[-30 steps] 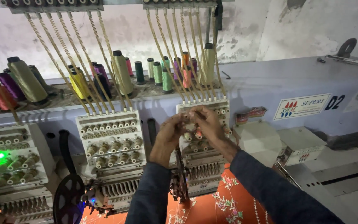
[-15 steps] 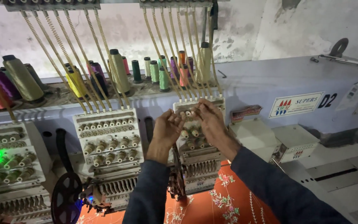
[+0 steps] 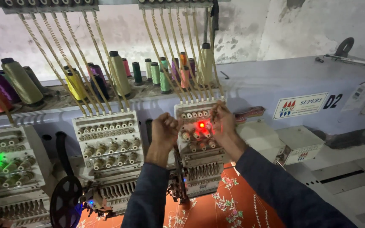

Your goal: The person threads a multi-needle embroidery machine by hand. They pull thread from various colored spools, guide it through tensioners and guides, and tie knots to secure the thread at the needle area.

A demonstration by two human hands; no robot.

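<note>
Pinching at the red-lit tension head (image 3: 197, 126), the left hand (image 3: 164, 128) is fisted, the right hand (image 3: 221, 122) fingers together, perhaps on fine, limp, breakable thread

Above the left hand (image 3: 164, 128), shiny thread cones (image 3: 118, 74) stand. Below it lies soft orange cloth (image 3: 210, 211). The machine head (image 3: 197, 139) beside it looks like smooth plastic.

This is an embroidery workshop, because one long multi-head embroidery machine (image 3: 275, 84) fills the view. Above its white tension heads (image 3: 108, 137) stand many thread cones (image 3: 119, 74) of different colours on a shelf, and under the heads lies orange cloth (image 3: 216, 207) with stitched flowers. Behind the machine is a stained, peeling wall (image 3: 275, 29).
</note>
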